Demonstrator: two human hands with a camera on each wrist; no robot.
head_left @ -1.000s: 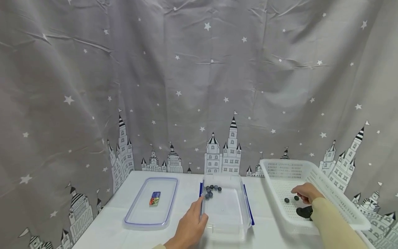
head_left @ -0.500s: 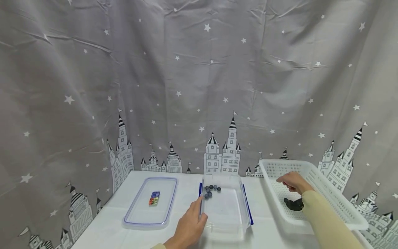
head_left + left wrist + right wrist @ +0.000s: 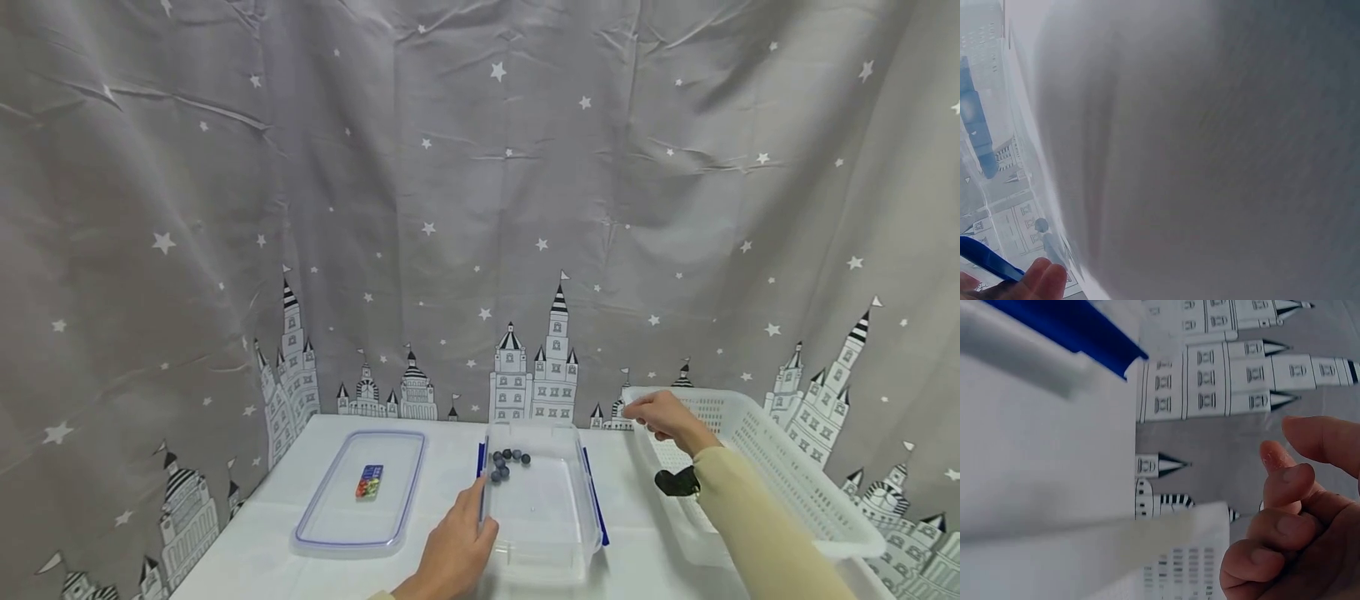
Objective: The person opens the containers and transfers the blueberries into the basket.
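My left hand rests against the left side of a clear plastic box, forefinger straight along its wall. In the left wrist view its fingertips lie by a blue clip. Several blueberries sit in the box's far left corner. My right hand hangs over the left rim of a white perforated basket. Its fingers are curled, with thumb and forefinger tips close together, as the right wrist view shows. No berry shows between them; one could be hidden.
A clear lid with a blue seal and a colourful label lies left of the box on the white table. A grey curtain printed with stars and castles hangs behind. A dark camera is strapped below my right wrist.
My right hand has lifted from the basket's middle and moved left to its rim. The left hand keeps its place at the box. The berries in the box look the same.
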